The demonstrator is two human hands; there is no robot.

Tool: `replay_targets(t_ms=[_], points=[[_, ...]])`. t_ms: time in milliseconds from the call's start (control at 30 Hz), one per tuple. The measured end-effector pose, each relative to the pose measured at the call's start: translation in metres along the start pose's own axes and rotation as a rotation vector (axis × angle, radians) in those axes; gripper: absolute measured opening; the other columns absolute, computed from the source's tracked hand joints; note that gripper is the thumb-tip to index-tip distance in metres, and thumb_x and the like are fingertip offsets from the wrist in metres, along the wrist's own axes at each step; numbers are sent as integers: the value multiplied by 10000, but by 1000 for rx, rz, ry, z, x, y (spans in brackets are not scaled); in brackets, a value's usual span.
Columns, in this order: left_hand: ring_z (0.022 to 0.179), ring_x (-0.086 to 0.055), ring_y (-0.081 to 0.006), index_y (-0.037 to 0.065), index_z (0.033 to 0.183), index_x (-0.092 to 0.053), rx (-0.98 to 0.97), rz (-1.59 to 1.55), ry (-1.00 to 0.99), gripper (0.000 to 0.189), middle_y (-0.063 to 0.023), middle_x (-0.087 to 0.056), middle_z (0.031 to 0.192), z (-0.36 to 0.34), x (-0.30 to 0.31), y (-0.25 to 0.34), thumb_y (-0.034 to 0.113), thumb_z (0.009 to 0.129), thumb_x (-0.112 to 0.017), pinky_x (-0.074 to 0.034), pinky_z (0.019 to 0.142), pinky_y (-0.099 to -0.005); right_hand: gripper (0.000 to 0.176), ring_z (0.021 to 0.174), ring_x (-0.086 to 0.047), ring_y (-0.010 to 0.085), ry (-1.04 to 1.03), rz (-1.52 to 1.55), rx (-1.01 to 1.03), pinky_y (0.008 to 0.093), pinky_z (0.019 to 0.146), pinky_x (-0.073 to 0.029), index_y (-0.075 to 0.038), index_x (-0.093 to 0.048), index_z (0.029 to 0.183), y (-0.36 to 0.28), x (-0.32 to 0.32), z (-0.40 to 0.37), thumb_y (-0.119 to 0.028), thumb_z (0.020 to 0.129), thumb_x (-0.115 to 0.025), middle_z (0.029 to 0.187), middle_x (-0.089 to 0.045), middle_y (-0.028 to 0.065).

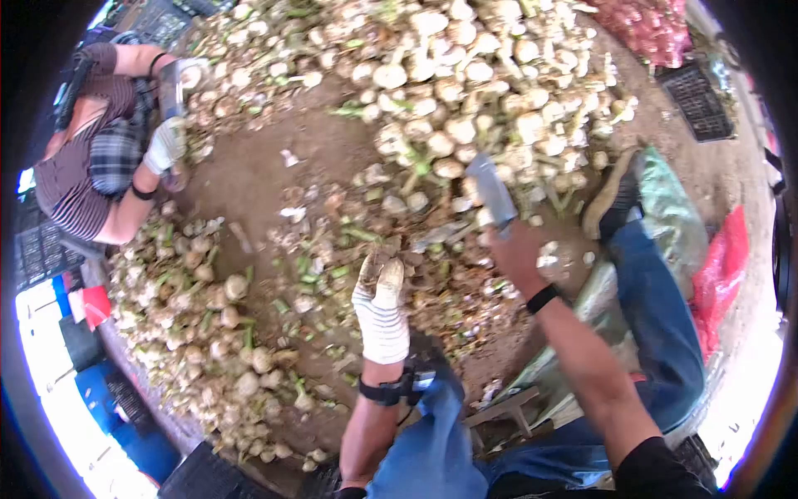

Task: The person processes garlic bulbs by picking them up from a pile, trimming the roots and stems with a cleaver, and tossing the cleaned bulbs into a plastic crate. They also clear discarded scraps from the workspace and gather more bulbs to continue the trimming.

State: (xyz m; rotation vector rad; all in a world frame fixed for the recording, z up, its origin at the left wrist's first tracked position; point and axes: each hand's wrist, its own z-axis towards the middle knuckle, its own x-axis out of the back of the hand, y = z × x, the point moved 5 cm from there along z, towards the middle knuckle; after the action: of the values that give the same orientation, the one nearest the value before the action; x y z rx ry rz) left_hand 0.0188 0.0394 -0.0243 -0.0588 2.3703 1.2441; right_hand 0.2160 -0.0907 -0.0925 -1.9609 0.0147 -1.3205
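My left hand point(383, 308), in a striped white work glove with dirty fingertips, is closed low over the litter in the middle. What its curled fingers hold is hidden among brown trimmings; I cannot tell what it is. My right hand point(513, 254), bare with a black band at the wrist, grips a cleaver point(492, 191). Its broad grey blade points up and away, over the near edge of a big heap of garlic bulbs point(461, 129). Between and below the hands lie cut green stem pieces point(359, 233) and dry brown skins point(474, 283).
At the left a person in a striped shirt works, with a gloved hand point(166, 145) near the heap. Another pile of bulbs point(199, 320) spreads at lower left. A black crate point(698, 100), pink net sacks point(644, 29) and a green sack point(669, 208) lie at right, near my shoe point(613, 195).
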Motion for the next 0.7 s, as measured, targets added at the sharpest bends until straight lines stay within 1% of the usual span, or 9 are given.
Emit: replay_targets(t_ms=[100,133,200,267,333,367,433,533,700], points=[[1076,-606,-178,-50,1343,-493,4,536,-155,501,-88,-645,1207,-20,-30,24,26,883,-680,-478,961,-319,371,782,-641,384,-11,56,45,451,685,-531,21,-580,995,-9,-8,-32,-233,796,-765,877,-631,214],[1147,-579,-230,-58,1340,-489,-165,846,-320,523,-124,-629,1251,-21,-51,19,18,863,-689,-422,1037,-340,406,794,-627,398,-97,76,-81,476,686,-520,28,-582,1002,-9,12,-37,-233,767,-788,886,-619,234],[1237,-506,-359,-63,1304,-500,-644,1475,-450,597,-223,-552,1316,-17,-67,-12,200,822,-733,-306,1137,-437,375,838,-609,405,28,-254,225,481,821,-490,71,-563,987,-29,42,-35,-80,678,-711,927,-614,249],[1129,-561,-381,0,1195,-571,-768,1539,-490,553,-213,-609,1190,-19,-68,-23,151,696,-756,-377,1052,-518,409,842,-631,359,126,-190,390,457,801,-520,81,-572,1058,-38,49,-50,-150,737,-677,1005,-616,215],[1006,-590,-405,41,977,-650,-633,1326,-536,339,-203,-643,988,-24,-89,-14,96,658,-753,-453,890,-496,533,746,-683,265,65,-108,242,354,572,-584,46,-591,1110,-81,96,-56,-338,776,-751,1043,-631,199],[1014,-615,-360,40,1061,-630,-306,1405,-554,344,-177,-646,1034,-24,-84,-19,58,728,-716,-495,878,-441,457,756,-677,309,37,-31,132,388,565,-571,-32,-611,1033,-84,100,-60,-312,718,-790,992,-620,144],[1064,-618,-300,35,1156,-590,319,263,-387,281,-147,-635,1122,-9,-23,-102,96,883,-599,-508,913,-400,414,726,-669,317,73,75,227,416,586,-567,-12,-593,1030,-89,101,-71,-279,762,-761,963,-604,134],[1130,-588,-238,31,1236,-544,692,-383,-378,297,-117,-606,1204,-14,-5,-116,182,997,-453,-492,975,-378,371,741,-667,341,-24,229,212,431,614,-560,4,-592,1000,-88,93,-79,-239,775,-758,969,-598,151],[1081,-613,-246,23,1272,-525,650,-436,-361,435,-126,-595,1228,-21,-22,-113,355,1007,-429,-506,980,-364,260,758,-663,357,-85,392,244,427,632,-551,28,-610,910,-72,86,-80,-161,789,-743,993,-629,207]])
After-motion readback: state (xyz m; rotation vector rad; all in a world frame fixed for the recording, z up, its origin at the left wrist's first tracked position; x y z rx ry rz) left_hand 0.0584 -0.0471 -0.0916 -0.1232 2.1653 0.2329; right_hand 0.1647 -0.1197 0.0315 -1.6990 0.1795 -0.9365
